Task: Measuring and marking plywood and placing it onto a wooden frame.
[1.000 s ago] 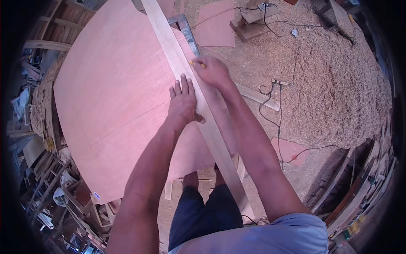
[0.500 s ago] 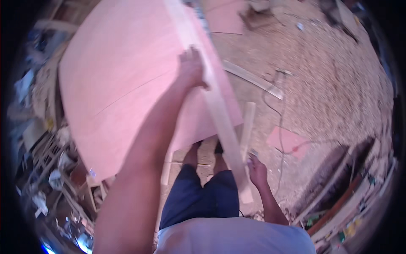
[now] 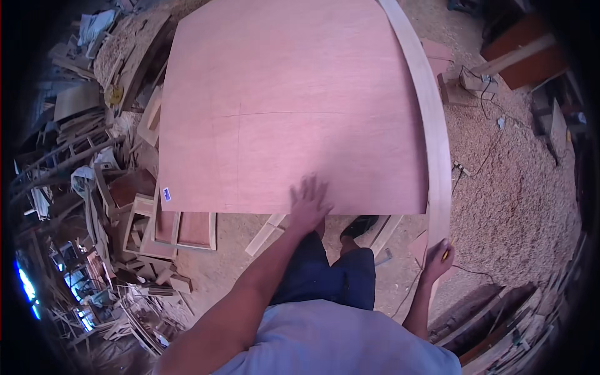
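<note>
A large pinkish plywood sheet point(image 3: 300, 144) with thin pencil lines fills the middle in front of me. My left hand point(image 3: 309, 203) rests on its near edge, fingers spread and slightly blurred. Along the sheet's right edge runs a long pale wooden board point(image 3: 437, 144), bent by the lens. By the near end of that board, my right hand point(image 3: 439, 261) is closed around a small yellow-and-dark object point(image 3: 445, 255), too small to name. Whether the right hand also grips the board cannot be made out.
Wooden frames with panels point(image 3: 187, 231) and piled offcuts point(image 3: 94, 150) lie to the left. Sawdust and shavings point(image 3: 506, 194) cover the floor at right, with a cable there. Loose wood strips point(image 3: 265, 234) lie by my legs. Long planks point(image 3: 506, 337) lean at lower right.
The board has shifted from lying across the sheet to its right edge. My left hand has left the board for the sheet's near edge. My right hand has moved rightward; the view has turned.
</note>
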Demonstrator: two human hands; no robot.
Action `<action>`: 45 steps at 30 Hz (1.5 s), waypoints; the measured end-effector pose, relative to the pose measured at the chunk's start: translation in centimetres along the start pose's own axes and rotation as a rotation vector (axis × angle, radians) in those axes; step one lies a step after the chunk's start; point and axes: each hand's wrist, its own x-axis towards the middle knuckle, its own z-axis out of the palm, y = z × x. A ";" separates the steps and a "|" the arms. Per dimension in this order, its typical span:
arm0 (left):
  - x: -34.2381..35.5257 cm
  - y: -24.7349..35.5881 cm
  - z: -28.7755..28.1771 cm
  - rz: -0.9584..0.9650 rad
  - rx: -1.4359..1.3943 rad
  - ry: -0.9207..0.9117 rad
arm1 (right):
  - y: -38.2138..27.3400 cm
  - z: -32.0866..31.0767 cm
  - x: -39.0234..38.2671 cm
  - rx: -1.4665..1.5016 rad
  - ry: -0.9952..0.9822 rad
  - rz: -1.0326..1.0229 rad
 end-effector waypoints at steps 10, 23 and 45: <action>-10.5 -18.2 -5.4 -0.553 -0.070 -0.226 | -15.5 15.7 10.9 0.174 -0.052 -0.059; -8.8 -32.0 -0.5 -1.183 -2.189 0.574 | -21.7 22.3 6.0 0.136 -0.069 -0.007; -22.8 -14.1 9.4 -1.447 -2.001 0.484 | 4.8 15.4 9.7 -0.023 -0.293 -0.002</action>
